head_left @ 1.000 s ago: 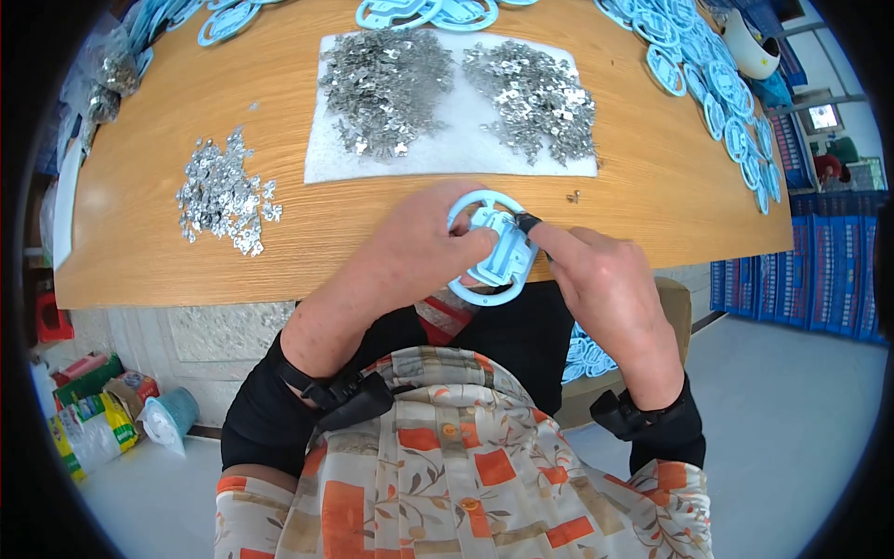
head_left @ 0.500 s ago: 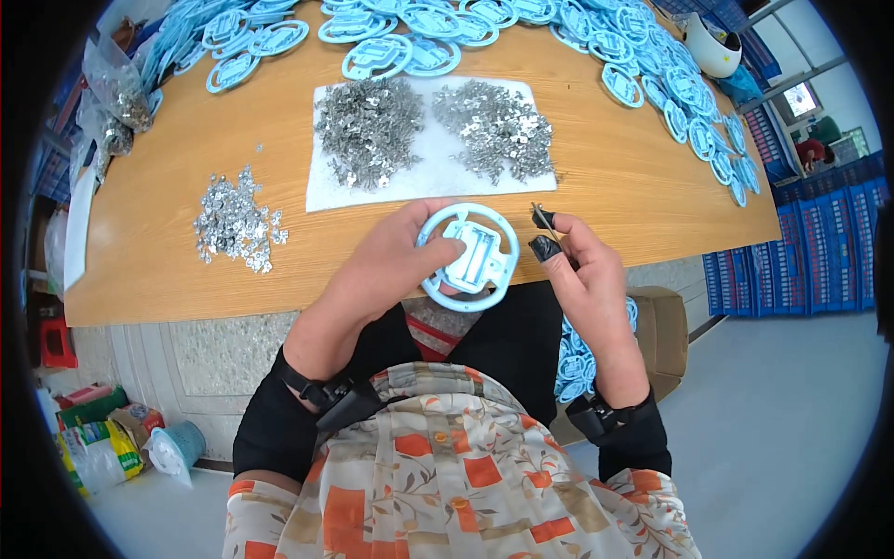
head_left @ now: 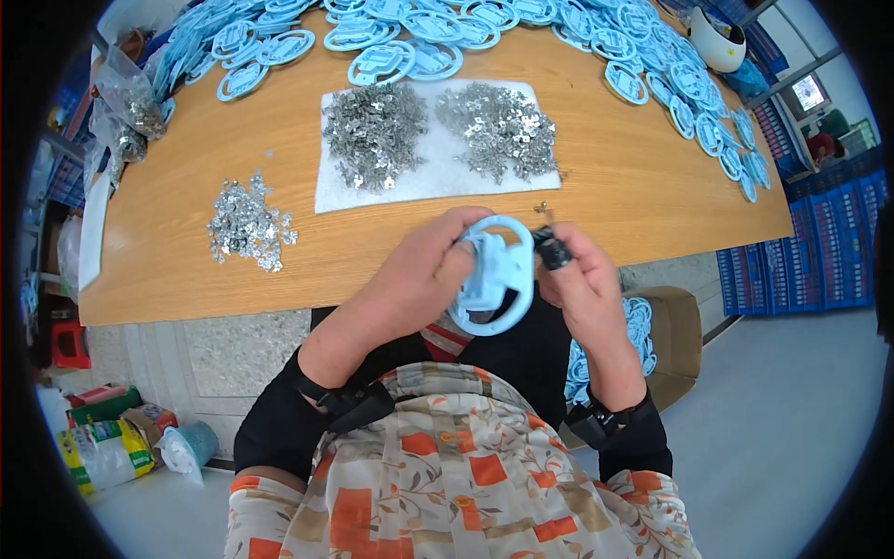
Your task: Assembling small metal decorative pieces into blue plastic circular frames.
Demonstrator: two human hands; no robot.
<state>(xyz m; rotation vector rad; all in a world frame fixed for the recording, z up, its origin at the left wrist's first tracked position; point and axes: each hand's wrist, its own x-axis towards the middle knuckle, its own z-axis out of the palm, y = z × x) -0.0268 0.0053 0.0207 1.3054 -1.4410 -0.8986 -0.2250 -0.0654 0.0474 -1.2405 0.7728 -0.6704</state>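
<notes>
My left hand (head_left: 430,261) grips a light blue plastic wheel-shaped part (head_left: 520,298), a ring with a boxy centre, by its left side. The part is tilted above the table's near edge, its right rim close to my right fingertips. Black tape covers the thumb and a fingertip of my right hand (head_left: 582,279). Those fingers are pinched on a thin metal piece (head_left: 545,211), whose end sticks up beyond them; its exact kind is too small to make out. Whether the right fingertips touch the ring cannot be told.
A white mat (head_left: 433,177) bears two heaps of small metal pieces (head_left: 377,135). Another pile of flat silver pieces (head_left: 247,224) lies at the left. Many blue wheel parts (head_left: 433,28) cover the table's far side. A cardboard box (head_left: 675,335) with blue parts stands below, right.
The blue part has tilted and moved slightly right in my left hand. My right hand has turned, its taped fingers coming together beside the ring. The whole view has shifted a little.
</notes>
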